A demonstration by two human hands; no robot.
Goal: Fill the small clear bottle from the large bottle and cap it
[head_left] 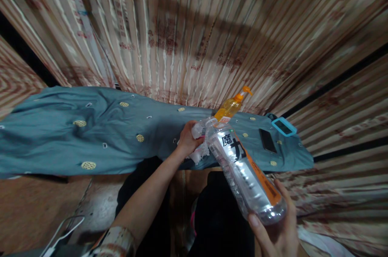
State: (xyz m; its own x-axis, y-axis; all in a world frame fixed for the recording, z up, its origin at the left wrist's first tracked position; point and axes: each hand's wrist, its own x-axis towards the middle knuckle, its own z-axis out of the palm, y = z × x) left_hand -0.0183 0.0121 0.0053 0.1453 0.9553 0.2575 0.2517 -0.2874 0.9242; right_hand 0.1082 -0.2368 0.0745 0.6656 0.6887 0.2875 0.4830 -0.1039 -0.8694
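My right hand (280, 224) grips the base of a large clear plastic bottle (242, 168) with a silver and orange label. The bottle is tilted, its neck pointing up and left toward my left hand (188, 140). The fingers of that hand are closed around a small clear plastic container (198, 129) at the bottle's mouth; whether the two touch is hard to see. White crumpled tissue (200, 154) hangs just below my left hand. Behind the bottle's neck stands a pump bottle (228, 108) of yellow-orange liquid with an orange pump head.
A grey-green cloth with pineapple prints (112, 127) covers the long narrow surface. On its right end lie a black phone (267, 141) and a blue-framed device (284, 127). Pleated curtains (182, 38) hang behind and at both sides. A white cable (65, 228) is at lower left.
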